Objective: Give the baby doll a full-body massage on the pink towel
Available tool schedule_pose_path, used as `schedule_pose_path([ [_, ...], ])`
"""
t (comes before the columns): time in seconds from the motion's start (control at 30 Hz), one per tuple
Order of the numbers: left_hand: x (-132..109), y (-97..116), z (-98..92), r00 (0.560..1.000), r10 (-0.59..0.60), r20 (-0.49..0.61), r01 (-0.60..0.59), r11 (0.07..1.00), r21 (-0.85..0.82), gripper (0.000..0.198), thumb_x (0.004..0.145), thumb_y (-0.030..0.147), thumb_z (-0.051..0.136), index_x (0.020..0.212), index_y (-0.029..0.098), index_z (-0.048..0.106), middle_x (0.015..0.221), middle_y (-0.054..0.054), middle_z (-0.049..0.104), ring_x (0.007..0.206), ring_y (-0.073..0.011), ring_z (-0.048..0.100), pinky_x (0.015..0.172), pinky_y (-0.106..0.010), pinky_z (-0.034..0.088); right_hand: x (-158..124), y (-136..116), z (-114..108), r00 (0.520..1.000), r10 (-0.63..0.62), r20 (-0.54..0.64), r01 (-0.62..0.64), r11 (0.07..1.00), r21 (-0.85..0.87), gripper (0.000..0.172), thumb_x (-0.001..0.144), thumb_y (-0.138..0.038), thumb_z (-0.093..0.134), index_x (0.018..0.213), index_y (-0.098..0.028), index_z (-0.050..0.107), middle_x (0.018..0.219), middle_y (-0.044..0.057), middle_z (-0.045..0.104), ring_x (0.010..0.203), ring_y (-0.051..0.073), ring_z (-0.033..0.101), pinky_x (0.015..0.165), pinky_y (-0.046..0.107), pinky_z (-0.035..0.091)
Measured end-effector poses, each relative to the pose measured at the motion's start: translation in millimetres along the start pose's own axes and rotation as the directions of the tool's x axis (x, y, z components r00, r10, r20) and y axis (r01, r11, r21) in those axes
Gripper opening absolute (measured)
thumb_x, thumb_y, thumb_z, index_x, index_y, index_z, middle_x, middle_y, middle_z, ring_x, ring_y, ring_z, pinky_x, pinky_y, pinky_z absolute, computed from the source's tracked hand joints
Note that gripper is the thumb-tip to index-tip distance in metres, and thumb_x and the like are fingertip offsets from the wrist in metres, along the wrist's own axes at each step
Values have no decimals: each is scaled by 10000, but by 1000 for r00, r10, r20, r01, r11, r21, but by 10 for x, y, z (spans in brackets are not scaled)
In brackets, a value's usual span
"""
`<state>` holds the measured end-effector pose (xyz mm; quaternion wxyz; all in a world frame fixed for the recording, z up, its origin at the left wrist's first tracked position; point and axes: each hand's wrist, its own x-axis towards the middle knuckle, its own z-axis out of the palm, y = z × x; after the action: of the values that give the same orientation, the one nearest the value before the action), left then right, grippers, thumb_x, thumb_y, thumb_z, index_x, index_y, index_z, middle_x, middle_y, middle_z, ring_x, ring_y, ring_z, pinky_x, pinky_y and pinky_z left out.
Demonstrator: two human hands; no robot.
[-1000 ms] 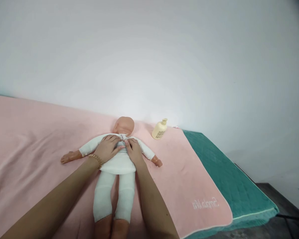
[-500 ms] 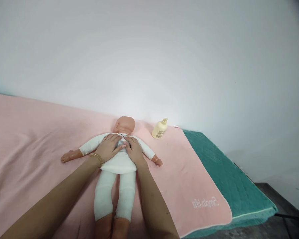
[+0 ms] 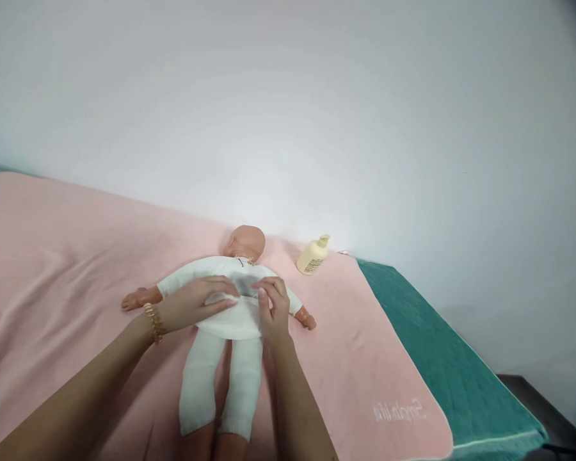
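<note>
A baby doll [image 3: 228,326] with a white cloth body and tan plastic head, hands and feet lies stretched out, its arms spread sideways. A grey patch [image 3: 244,284] shows on its upper torso. Over the left side of the torso is my left hand [image 3: 204,299], its fingers extended and a gold bracelet [image 3: 153,322] on the wrist. My right hand [image 3: 274,306] is at the torso's right side, fingers loosely bent and thumb raised. Neither hand appears to hold anything. Whether the fingertips press on the cloth is hard to tell.
A pale yellow pump bottle [image 3: 313,256] stands to the right of the doll's head. Beneath everything lies a pink blanket [image 3: 365,358] with lettering near its right corner, over a green quilted pad [image 3: 427,339]. A white wall [image 3: 288,115] rises behind.
Both hands have moved apart and down from the doll's upper torso, the left toward the left side, the right toward the right. The right fingers have bent. The grey patch shows more.
</note>
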<state>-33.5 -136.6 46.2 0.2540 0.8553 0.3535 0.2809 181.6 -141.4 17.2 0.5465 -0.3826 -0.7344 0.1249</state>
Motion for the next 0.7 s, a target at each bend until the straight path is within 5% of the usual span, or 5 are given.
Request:
schedule_pose_path([
  [0.17, -112, 68, -60, 956, 74, 282, -13, 978, -210, 303, 929, 449, 534, 945, 219, 730, 1001, -30, 719, 947, -184, 649, 893, -285, 483, -255, -115, 16, 989, -65, 134, 56, 996, 67, 491, 1005, -415, 358, 723, -236, 718, 654, 48, 608, 675, 198, 536, 675, 369, 434],
  [0.5, -69, 7, 40, 934, 46, 354, 14, 986, -165, 221, 859, 388, 631, 898, 216, 765, 1016, -42, 739, 947, -203, 681, 869, -295, 523, -260, -38, 65, 924, 59, 378, -61, 998, -5, 517, 1008, -407, 379, 656, -242, 719, 623, 27, 608, 673, 179, 554, 672, 328, 453],
  [0.7, -72, -51, 5, 940, 45, 339, 51, 962, -267, 312, 866, 443, 603, 1004, 200, 742, 1078, -64, 716, 1000, -219, 658, 885, -313, 513, -294, -36, 57, 961, 39, 276, -57, 997, 59, 466, 996, -400, 419, 712, -246, 755, 671, 37, 628, 705, 187, 554, 691, 339, 455],
])
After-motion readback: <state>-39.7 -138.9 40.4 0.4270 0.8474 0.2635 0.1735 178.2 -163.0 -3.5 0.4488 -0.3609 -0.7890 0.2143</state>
